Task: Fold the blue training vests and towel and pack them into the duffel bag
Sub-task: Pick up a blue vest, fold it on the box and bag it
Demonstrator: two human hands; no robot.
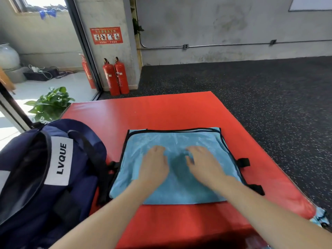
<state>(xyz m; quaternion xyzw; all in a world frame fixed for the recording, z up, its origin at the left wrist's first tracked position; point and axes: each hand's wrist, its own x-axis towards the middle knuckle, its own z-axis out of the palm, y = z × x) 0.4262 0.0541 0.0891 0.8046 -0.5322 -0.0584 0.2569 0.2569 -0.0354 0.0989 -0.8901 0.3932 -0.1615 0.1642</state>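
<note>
Both hands (179, 164) on flat, folded blue vest (177, 139)

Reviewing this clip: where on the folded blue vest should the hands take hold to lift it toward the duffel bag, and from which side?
Probably the two side edges of the folded blue vest, one hand sliding under from each side. It lies flat and limp on the red mat, so top pinches would likely undo the fold. The left hand and right hand rest flat on it; the duffel bag stands open to its left.

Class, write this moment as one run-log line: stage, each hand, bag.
stage: smoothing folded blue vest on red mat | left hand: flat on vest | right hand: flat on vest | duffel bag: open, left of vest
</note>
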